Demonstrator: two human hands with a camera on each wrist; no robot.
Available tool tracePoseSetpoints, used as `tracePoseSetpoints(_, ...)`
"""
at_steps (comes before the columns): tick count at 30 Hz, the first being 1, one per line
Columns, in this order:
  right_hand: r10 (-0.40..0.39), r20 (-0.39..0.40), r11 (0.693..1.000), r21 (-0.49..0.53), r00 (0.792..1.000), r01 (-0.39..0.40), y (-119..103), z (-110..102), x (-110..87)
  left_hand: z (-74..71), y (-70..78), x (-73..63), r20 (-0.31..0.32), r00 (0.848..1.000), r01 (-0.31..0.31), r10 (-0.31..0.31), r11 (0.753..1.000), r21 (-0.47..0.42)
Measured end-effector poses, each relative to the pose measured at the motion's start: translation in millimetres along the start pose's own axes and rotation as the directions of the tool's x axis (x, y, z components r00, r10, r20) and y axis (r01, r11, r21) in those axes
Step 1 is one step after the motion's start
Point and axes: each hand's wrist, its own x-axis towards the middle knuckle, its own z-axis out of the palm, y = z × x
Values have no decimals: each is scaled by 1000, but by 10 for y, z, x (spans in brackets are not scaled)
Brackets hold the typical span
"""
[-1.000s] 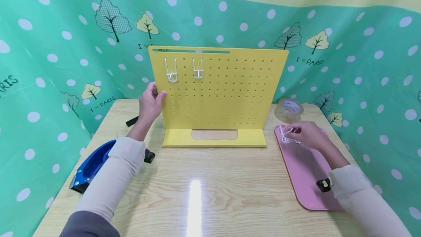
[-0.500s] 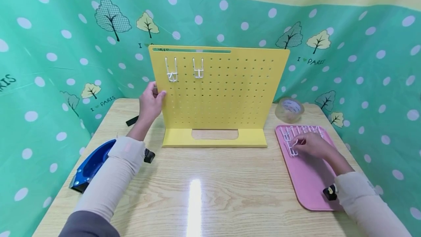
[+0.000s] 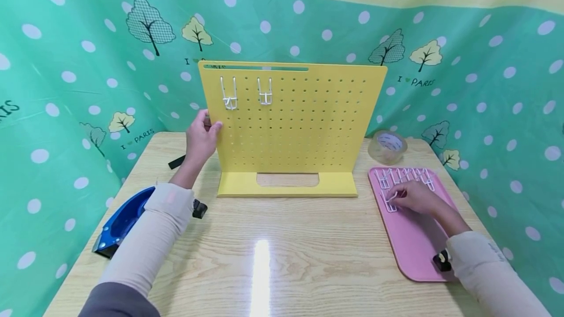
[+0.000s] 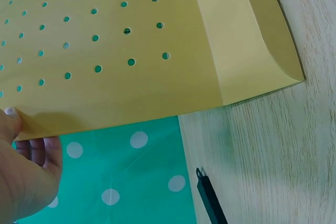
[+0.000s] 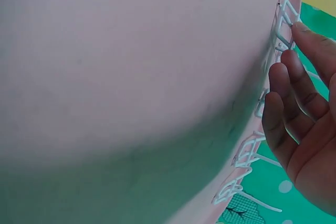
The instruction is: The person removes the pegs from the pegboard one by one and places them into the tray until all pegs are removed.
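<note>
My left hand [image 3: 202, 137] grips the left edge of a yellow pegboard [image 3: 291, 146], which stands upright on its base. In the left wrist view, the thumb of the left hand [image 4: 31, 177] lies on the board's front and the fingers go behind it. Two white wire hooks hang high on the board, one hook [image 3: 230, 97] near the left edge and another hook [image 3: 265, 96] to its right. Over a pink tray [image 3: 423, 253], my right hand [image 3: 416, 198] pinches a white wire hook [image 3: 389, 206] between thumb and fingers. In the right wrist view, the thumb touches this hook [image 5: 284, 27].
Several more wire hooks [image 3: 384, 180] line the tray's far end. A roll of clear tape [image 3: 387, 147] sits behind the tray. On the left are a blue object [image 3: 121, 221] with a hollow middle and a black strip [image 3: 177, 162]. A patterned cloth [image 3: 326, 18] surrounds the table.
From the tray's far end, my right hand has come nearer the body and lower, drawing a hook away from the row. My left hand stays on the board.
</note>
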Motion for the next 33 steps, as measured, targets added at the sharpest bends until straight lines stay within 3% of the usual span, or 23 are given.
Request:
tracePoseSetpoints(11, -24, 18, 1000, 4, 1000, 24, -55, -26, -26, 5, -3, 2, 6, 1000, 1, -1, 1000, -5)
tracePoseSetpoints(19, -7, 5, 994, -109, 1000, 7, -97, -228, -11, 7, -7, 1, -6, 1000, -6, 6, 1000, 10)
tracePoseSetpoints(26, -8, -140, 991, -137, 990, -11, -308, -540, 51, 7, -11, 3, -2, 1000, -1, 1, 1000, 5)
tracePoseSetpoints(33, -70, -327, 986, -164, 942, 17, -749, -713, 180, 2, -14, 3, -1, 1000, 3, -3, 1000, 2)
